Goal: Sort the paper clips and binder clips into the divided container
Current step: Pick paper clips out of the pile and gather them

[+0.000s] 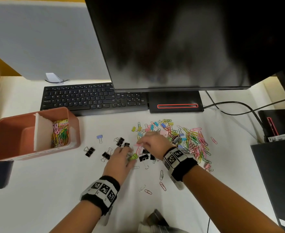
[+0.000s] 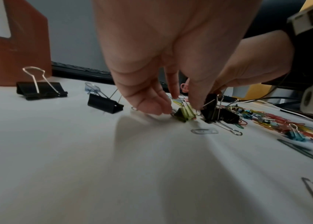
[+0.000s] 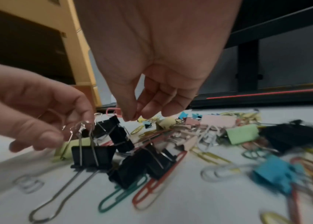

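Note:
A terracotta divided container (image 1: 37, 153) stands at the left; its right compartment holds coloured paper clips (image 1: 61, 133), its left one shows nothing inside. A mixed pile of paper clips and small binder clips (image 1: 188, 140) lies at the right. Black binder clips (image 1: 89, 151) are scattered between. My left hand (image 1: 130, 156) reaches down with thumb and fingers pinching a green binder clip (image 2: 185, 113) on the desk. My right hand (image 3: 134, 118), just beyond it, pinches a pink paper clip (image 3: 113, 110) between thumb and fingertips above several black binder clips (image 3: 92, 154).
A black keyboard (image 1: 91, 98) and a monitor (image 1: 180, 42) with its stand (image 1: 175, 103) sit behind the work area. Cables (image 1: 239, 106) and dark devices (image 1: 278, 174) line the right side. Loose paper clips (image 1: 162, 185) lie near my wrists.

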A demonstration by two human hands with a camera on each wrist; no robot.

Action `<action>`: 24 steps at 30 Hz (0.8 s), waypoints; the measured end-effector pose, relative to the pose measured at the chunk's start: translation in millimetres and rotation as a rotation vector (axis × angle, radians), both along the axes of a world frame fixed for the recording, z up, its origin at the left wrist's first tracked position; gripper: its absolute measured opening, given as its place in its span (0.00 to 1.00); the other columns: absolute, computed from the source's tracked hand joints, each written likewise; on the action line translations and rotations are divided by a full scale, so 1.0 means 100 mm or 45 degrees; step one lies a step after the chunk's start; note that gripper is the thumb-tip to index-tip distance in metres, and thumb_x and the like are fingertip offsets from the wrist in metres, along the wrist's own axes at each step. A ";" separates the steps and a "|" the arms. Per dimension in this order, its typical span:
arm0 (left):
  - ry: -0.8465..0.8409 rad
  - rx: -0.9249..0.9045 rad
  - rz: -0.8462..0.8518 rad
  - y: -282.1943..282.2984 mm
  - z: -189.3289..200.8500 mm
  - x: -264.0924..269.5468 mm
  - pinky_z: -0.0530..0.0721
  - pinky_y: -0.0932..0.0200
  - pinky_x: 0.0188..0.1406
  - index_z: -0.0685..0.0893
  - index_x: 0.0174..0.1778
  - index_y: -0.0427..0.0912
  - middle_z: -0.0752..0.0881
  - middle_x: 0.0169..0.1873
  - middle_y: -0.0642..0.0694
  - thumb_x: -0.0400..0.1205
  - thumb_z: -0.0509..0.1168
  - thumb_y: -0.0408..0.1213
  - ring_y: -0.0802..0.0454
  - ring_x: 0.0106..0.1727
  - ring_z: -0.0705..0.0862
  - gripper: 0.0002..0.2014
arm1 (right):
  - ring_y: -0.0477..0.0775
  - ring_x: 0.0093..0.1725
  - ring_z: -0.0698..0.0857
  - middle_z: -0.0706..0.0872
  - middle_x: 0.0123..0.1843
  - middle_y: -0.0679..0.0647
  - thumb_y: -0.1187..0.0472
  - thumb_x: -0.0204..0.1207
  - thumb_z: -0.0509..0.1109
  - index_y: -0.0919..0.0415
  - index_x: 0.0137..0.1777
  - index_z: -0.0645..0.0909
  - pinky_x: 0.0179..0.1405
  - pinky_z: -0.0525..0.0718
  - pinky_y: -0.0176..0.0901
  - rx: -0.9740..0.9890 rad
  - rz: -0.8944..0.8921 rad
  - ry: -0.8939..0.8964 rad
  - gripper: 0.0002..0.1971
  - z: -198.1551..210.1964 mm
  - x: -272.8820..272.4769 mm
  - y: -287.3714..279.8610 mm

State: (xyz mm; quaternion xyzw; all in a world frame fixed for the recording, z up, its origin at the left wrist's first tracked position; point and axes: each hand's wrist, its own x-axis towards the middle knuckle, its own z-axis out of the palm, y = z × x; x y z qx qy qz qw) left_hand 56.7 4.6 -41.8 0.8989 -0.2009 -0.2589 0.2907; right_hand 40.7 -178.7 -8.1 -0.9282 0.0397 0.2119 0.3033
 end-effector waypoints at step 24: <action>-0.381 0.291 -0.216 0.04 -0.02 0.04 0.79 0.50 0.44 0.84 0.51 0.50 0.86 0.47 0.52 0.71 0.71 0.35 0.46 0.46 0.84 0.13 | 0.55 0.56 0.77 0.79 0.54 0.54 0.56 0.76 0.69 0.58 0.50 0.84 0.53 0.76 0.46 -0.171 0.199 0.104 0.08 -0.24 0.00 0.03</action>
